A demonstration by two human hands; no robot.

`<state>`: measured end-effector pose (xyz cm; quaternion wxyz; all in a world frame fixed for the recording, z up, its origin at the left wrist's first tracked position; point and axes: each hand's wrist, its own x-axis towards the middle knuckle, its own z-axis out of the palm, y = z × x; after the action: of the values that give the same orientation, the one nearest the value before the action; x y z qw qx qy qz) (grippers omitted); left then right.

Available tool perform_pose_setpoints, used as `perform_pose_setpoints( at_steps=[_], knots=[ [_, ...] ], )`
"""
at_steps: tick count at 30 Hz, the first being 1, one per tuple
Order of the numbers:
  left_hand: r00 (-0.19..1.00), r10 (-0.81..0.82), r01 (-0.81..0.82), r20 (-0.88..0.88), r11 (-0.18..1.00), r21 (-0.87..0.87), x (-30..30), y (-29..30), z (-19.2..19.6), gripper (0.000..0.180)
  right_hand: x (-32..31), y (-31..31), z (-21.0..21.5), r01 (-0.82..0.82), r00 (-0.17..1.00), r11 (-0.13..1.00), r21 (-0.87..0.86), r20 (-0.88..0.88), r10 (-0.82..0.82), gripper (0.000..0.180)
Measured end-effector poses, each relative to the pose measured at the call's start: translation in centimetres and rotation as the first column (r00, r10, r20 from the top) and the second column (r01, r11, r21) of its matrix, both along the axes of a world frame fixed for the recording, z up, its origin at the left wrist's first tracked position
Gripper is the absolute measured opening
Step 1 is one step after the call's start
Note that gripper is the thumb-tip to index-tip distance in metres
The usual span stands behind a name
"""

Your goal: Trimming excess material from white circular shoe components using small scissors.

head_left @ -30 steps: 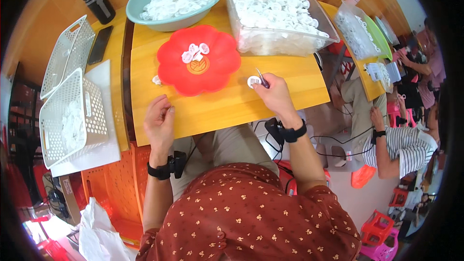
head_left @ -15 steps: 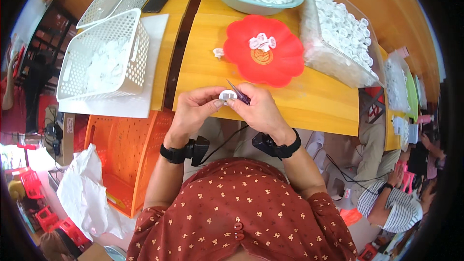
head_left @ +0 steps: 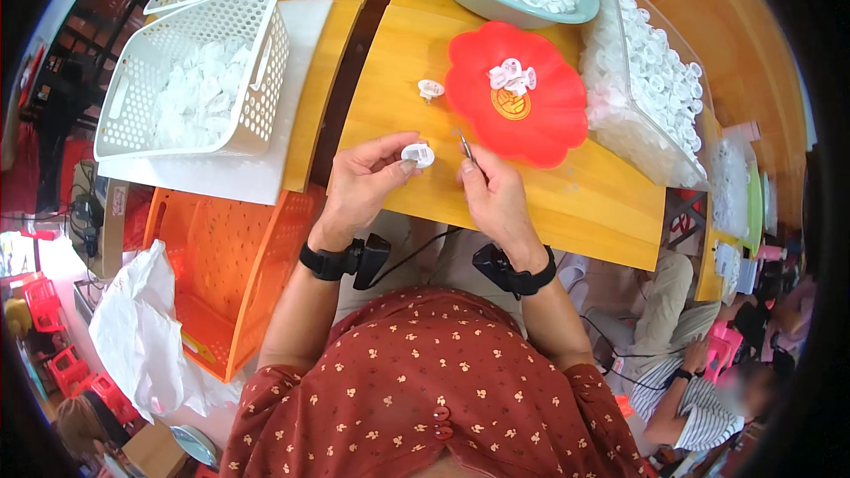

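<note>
My left hand (head_left: 365, 184) pinches a small round white plastic part (head_left: 419, 155) between thumb and fingertips, just above the table's near edge. A slim pointed metal tool (head_left: 466, 143) is gripped in my right hand (head_left: 498, 204), its tip pointing away from me; its exact kind does not show. The two hands are apart. Beyond them lies a red flower-shaped plate (head_left: 549, 124) with several small white pieces (head_left: 512, 77) on it. One loose white piece (head_left: 430, 89) rests on the wood left of the plate.
A pale green basin (head_left: 496, 11) and a clear bin (head_left: 639, 137), both full of white parts, stand behind and right. Left are a white perforated basket (head_left: 274, 53) on a white board (head_left: 305, 35) and an orange crate (head_left: 283, 248). A seated person (head_left: 691, 403) is at lower right.
My hands, together at the white part before, have separated. The right one has drawn the tool away to the right; the left still holds the part. The view has shifted slightly.
</note>
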<state>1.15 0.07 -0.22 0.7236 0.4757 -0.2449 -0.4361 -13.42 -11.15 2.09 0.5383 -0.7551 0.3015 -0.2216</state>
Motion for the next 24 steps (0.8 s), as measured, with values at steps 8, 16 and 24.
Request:
perform_pose_setpoints(
  at_steps=[8, 16, 24],
  knots=[
    [0.991, -0.056, 0.057, 0.120, 0.998, -0.006, 0.1, -0.3, 0.3, 0.031, 1.4, 1.8, 0.2, -0.098, 0.984, 0.990, -0.103, 0.137, 0.112, 0.024],
    [0.994, -0.020, 0.021, 0.104, 1.000, -0.016, -0.1, -0.1, 0.0, 0.031, -0.1, 1.3, 1.0, -0.156, 0.988, 0.962, -0.224, -0.039, 0.151, 0.032],
    [0.991, -0.023, 0.027, 0.131, 0.999, -0.032, 0.0, -0.3, -0.1, 0.030, -0.4, 1.4, 1.6, -0.271, 0.959, 0.933, -0.239, -0.153, 0.239, 0.039]
  ],
)
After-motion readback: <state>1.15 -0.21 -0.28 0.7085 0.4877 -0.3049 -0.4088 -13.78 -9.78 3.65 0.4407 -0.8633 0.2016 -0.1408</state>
